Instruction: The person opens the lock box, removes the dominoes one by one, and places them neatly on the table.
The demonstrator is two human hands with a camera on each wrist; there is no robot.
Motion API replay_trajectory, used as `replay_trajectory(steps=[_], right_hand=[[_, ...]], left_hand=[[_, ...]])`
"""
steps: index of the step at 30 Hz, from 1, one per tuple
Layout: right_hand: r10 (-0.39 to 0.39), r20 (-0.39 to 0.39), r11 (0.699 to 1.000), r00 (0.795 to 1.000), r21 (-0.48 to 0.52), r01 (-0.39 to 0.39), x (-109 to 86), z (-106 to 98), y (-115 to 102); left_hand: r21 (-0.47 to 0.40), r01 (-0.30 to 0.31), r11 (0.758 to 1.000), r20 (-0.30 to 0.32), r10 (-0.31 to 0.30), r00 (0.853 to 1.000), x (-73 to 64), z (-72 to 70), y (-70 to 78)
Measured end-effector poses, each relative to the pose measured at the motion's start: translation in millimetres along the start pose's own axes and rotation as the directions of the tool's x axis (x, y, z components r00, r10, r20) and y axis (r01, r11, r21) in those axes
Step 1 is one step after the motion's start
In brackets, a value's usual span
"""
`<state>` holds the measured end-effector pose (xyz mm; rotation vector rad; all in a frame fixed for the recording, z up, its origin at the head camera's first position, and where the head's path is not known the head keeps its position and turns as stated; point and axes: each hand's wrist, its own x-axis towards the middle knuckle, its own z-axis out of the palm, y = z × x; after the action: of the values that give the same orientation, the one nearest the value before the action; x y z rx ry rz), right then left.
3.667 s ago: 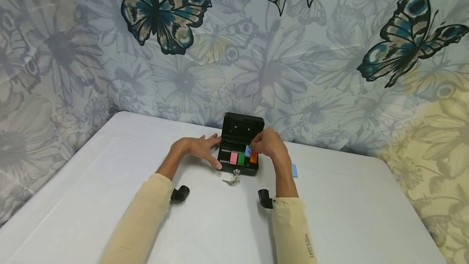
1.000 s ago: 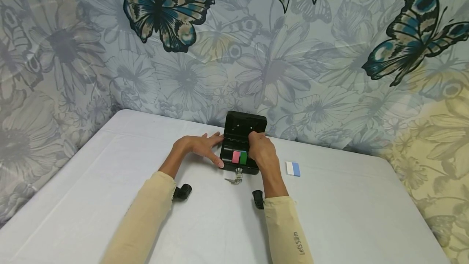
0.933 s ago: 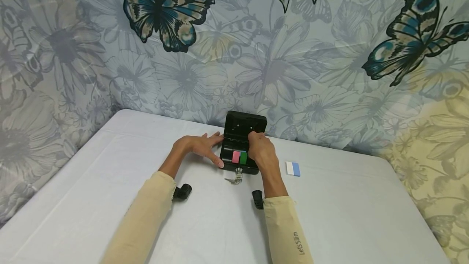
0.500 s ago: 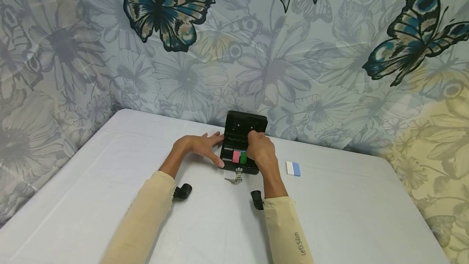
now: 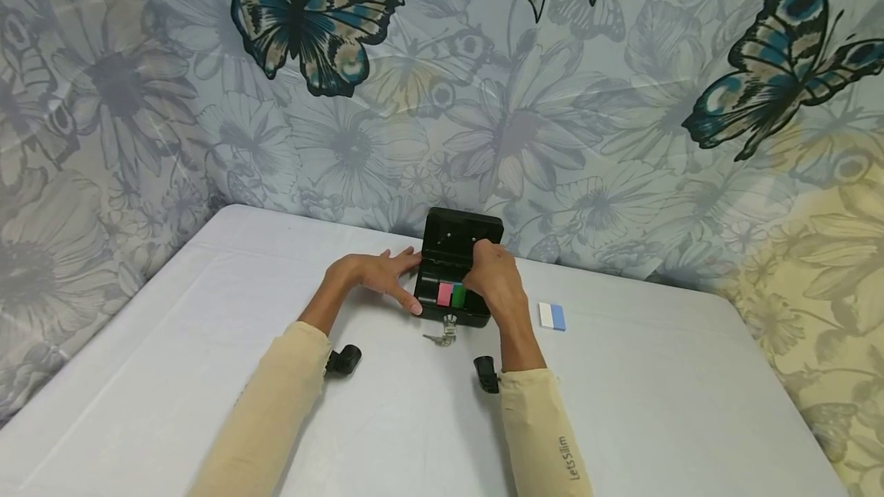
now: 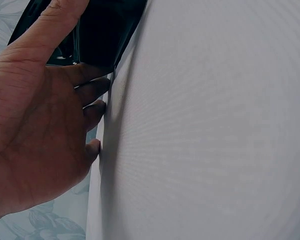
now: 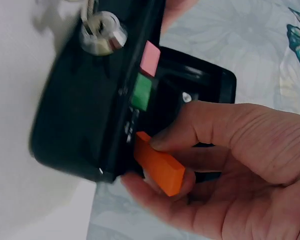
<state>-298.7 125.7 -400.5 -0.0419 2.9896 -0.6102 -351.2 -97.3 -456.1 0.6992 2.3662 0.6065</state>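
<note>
A small black cash box point(image 5: 463, 230) stands with its lid raised near the back of the white table. My left hand point(image 5: 376, 276) rests against its left side, fingers spread and thumb at the front corner. Over the box's right part, my right hand point(image 5: 496, 278) pinches an orange rectangular block point(image 7: 160, 165) between thumb and fingers; in the head view the hand hides it. Beside it inside the box are a pink block point(image 7: 150, 58) and a green block point(image 7: 141, 92). A sliver of blue shows behind the green one in the head view.
Keys point(image 5: 440, 339) hang from the lock point(image 5: 450, 320) at the box's front. Right of the box, a white piece point(image 5: 546, 316) and a blue piece point(image 5: 559, 317) lie side by side on the table point(image 5: 656, 374). A butterfly-patterned cloth point(image 5: 518, 129) hangs close behind.
Earlier my right hand held a blue block over the box; now it holds the orange one. In the last half second it has risen slightly. My left hand has stayed against the box.
</note>
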Motion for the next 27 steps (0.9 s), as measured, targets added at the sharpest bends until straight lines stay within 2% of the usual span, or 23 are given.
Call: replay_trajectory(steps=[4, 11, 16, 19, 24, 27], right_hand=[[0.006, -0.018, 0.998, 1.000, 0.063, -0.005, -0.4, -6.8, 4.6], [-0.007, 0.083, 0.993, 0.996, 0.122, -0.003, 3.7, -11.4, 9.2], [-0.029, 0.107, 0.981, 0.994, 0.196, 0.008, 4.0, -15.2, 11.7], [-0.036, 0.105, 0.967, 0.994, 0.256, 0.008, 3.2, -17.6, 14.8], [-0.036, 0.100, 0.922, 0.994, 0.388, -0.006, 3.0, -20.1, 19.7], [-0.038, 0.105, 0.903, 0.994, 0.429, -0.010, 3.9, -21.6, 21.8]], left_hand=[[-0.004, -0.001, 1.000, 0.000, 0.001, 1.000, -0.1, 0.1, 0.9], [-0.017, -0.012, 1.000, 0.003, 0.012, 1.000, -1.1, -0.3, 1.0], [-0.018, -0.015, 1.000, 0.002, 0.015, 1.000, -0.7, -0.2, 0.2], [-0.015, -0.009, 1.000, 0.001, 0.009, 1.000, -0.4, -0.6, -0.4], [-0.009, -0.010, 1.000, 0.003, 0.010, 1.000, -0.5, -0.8, -0.5], [-0.009, -0.019, 1.000, 0.002, 0.019, 1.000, -0.3, -0.9, 0.3]])
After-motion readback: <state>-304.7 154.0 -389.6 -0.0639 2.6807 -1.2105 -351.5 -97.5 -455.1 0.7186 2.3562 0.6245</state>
